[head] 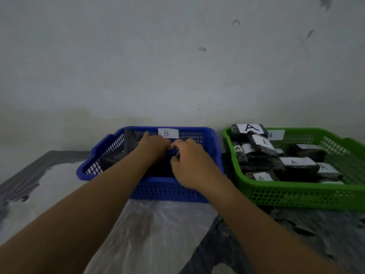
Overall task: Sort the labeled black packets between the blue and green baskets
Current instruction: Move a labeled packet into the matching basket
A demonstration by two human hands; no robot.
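Nearest to us were our two bare arms, reaching away over a crinkly plastic sheet [150,230] on the floor. Both went into the blue basket [110,149], which sat in the middle against the grey wall [177,66]. A white tag with the letter B [168,133] was stuck on its far side.

Our left hand [155,146] was deep in the basket, fingers bent down onto the black packets [112,159] there. We could not tell if it gripped one or only touched them. Our right hand [192,165] was just beside it, fingers curled, and it seemed to pinch something small and dark at its fingertips. We could not see clearly what that was.

On the right, just beside the blue basket, stood the green basket [296,194]. It held a heap of black packets with white labels marked A [294,162], some lying flat and some tilted.
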